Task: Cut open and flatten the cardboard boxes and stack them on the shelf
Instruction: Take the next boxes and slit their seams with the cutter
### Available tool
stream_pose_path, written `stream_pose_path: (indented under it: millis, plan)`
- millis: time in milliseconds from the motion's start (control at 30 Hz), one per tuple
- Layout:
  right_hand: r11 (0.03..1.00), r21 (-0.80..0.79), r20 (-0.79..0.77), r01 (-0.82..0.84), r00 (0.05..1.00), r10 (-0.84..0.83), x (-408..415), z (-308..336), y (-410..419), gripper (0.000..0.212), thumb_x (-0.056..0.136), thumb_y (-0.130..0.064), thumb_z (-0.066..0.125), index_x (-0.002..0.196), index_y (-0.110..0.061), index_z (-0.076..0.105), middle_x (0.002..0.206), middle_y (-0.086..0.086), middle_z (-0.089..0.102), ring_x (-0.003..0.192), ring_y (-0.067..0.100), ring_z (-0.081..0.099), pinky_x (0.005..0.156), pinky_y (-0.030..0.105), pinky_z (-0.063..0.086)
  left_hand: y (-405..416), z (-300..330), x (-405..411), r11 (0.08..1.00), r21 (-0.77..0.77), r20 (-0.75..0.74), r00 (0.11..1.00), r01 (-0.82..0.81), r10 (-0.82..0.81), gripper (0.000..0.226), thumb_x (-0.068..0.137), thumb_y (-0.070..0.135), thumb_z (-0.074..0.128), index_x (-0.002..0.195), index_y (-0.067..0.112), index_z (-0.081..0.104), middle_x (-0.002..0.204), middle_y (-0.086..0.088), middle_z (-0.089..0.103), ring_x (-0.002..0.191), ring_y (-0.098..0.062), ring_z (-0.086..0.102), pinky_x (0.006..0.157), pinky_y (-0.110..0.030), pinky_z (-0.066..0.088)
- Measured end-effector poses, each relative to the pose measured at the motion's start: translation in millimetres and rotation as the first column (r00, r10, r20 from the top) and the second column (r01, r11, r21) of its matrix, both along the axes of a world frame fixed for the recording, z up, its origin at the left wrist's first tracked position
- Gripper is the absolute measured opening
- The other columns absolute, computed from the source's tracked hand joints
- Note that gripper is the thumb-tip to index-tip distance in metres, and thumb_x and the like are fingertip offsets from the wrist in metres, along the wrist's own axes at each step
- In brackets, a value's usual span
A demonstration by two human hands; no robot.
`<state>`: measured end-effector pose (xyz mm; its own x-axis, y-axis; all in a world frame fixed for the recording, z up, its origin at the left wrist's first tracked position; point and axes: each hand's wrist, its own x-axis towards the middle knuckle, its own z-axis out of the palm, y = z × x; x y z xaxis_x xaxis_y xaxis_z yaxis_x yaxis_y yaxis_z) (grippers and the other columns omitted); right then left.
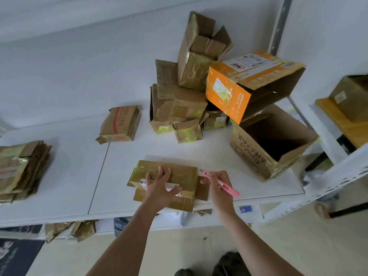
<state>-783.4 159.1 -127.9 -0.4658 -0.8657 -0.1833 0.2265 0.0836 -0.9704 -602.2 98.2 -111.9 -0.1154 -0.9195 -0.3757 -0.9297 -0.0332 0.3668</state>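
On a white shelf (69, 176), the left hand (160, 188) presses spread fingers on a taped box (179, 176) near the front edge; the right hand (218, 184) pinches a pink cutter (223, 184). Flattened stack (22, 170) lies far left (partly done) — a box pile (191, 92) remains uncut.

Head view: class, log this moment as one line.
left hand: presses taped box | right hand: holds pink cutter at box edge | flattened stack: shelf left
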Motion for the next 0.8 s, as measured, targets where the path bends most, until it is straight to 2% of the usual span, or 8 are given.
stream_pose_path:
  millis: [100, 200, 367, 433, 533, 600, 700, 800]
  plan:
    - [1.000, -0.018, -0.017, -0.007, 1.000, 0.006, 5, -3, 3, 0.015, 0.101, -0.015, 0.053, 0.089, -0.006, 0.053, 0.072, 0.003, 0.070, 0.075, 0.008, 0.068, 0.071, 0.009, 0.047, 3, 4, 1, 1.000, -0.017, -0.021, 0.999, -0.025, 0.025, 0.082, 0.087, 0.060, 0.060, 0.154, 0.036, 0.021, 0.164, 0.007, 0.003, 0.149, -0.024, 0.005, 0.119, -0.041, -0.009]
    - [1.000, -0.017, -0.049, -0.018, 0.999, 0.017, 8, -4, 2, 0.016, 0.101, -0.015, 0.053, 0.087, -0.008, 0.052, 0.070, -0.003, 0.070, 0.073, 0.004, 0.068, 0.069, 0.010, 0.047, 3, 4, 3, 0.998, -0.004, -0.049, 0.997, -0.055, 0.055, 0.084, 0.084, 0.060, 0.064, 0.153, 0.036, 0.023, 0.164, 0.009, 0.005, 0.150, -0.028, -0.008, 0.120, -0.044, -0.002]
    - [0.999, -0.036, -0.125, -0.038, 0.992, 0.033, 9, -4, 2, 0.016, 0.101, -0.010, 0.051, 0.085, -0.009, 0.050, 0.069, -0.007, 0.068, 0.078, 0.000, 0.066, 0.070, 0.010, 0.045, 6, 3, 4, 0.998, 0.001, -0.076, 0.996, -0.055, 0.055, 0.083, 0.085, 0.059, 0.063, 0.154, 0.035, 0.022, 0.164, 0.010, 0.004, 0.149, -0.029, -0.016, 0.120, -0.047, 0.003]
    - [0.998, -0.055, -0.166, -0.039, 0.986, 0.030, 9, -1, 3, 0.017, 0.101, -0.010, 0.051, 0.084, -0.010, 0.050, 0.070, -0.003, 0.068, 0.084, 0.008, 0.065, 0.074, 0.017, 0.046, 5, 3, 3, 0.998, -0.005, -0.079, 0.995, -0.056, 0.055, 0.083, 0.086, 0.058, 0.063, 0.154, 0.035, 0.022, 0.164, 0.010, 0.004, 0.149, -0.030, -0.017, 0.120, -0.047, 0.004]
    - [0.997, -0.072, -0.217, -0.019, 0.976, 0.003, 11, 1, 6, 0.020, 0.101, -0.011, 0.051, 0.082, -0.018, 0.050, 0.071, -0.003, 0.066, 0.090, 0.027, 0.063, 0.078, 0.037, 0.047, 5, 3, 2, 0.998, 0.000, -0.086, 0.994, -0.061, 0.061, 0.084, 0.086, 0.057, 0.063, 0.154, 0.035, 0.021, 0.164, 0.010, 0.002, 0.149, -0.029, -0.018, 0.120, -0.048, 0.003]
    - [0.997, -0.071, -0.229, -0.016, 0.973, 0.000, 13, 2, 8, 0.021, 0.101, -0.013, 0.051, 0.083, -0.023, 0.049, 0.071, -0.006, 0.065, 0.091, 0.031, 0.062, 0.078, 0.042, 0.047, 6, 1, 1, 0.998, 0.001, -0.101, 0.993, -0.061, 0.061, 0.083, 0.087, 0.056, 0.063, 0.154, 0.034, 0.020, 0.164, 0.009, 0.001, 0.149, -0.028, -0.018, 0.120, -0.048, 0.000]
    - [0.997, -0.059, -0.206, -0.041, 0.978, 0.028, 16, 4, 7, 0.022, 0.102, -0.012, 0.050, 0.082, -0.022, 0.048, 0.070, -0.007, 0.064, 0.089, 0.026, 0.061, 0.076, 0.037, 0.046, 6, -1, 1, 0.998, -0.010, -0.116, 0.991, -0.068, 0.066, 0.084, 0.086, 0.056, 0.063, 0.154, 0.033, 0.021, 0.164, 0.008, 0.001, 0.147, -0.028, -0.022, 0.120, -0.047, -0.004]
    - [0.998, -0.044, -0.143, -0.042, 0.989, 0.035, 14, 3, 5, 0.020, 0.102, -0.011, 0.050, 0.083, -0.016, 0.049, 0.068, -0.004, 0.064, 0.079, 0.006, 0.064, 0.072, 0.015, 0.046, 6, -1, 1, 0.998, -0.016, -0.112, 0.992, -0.065, 0.062, 0.084, 0.086, 0.056, 0.063, 0.155, 0.031, 0.021, 0.164, 0.007, 0.001, 0.147, -0.028, -0.025, 0.119, -0.046, -0.006]
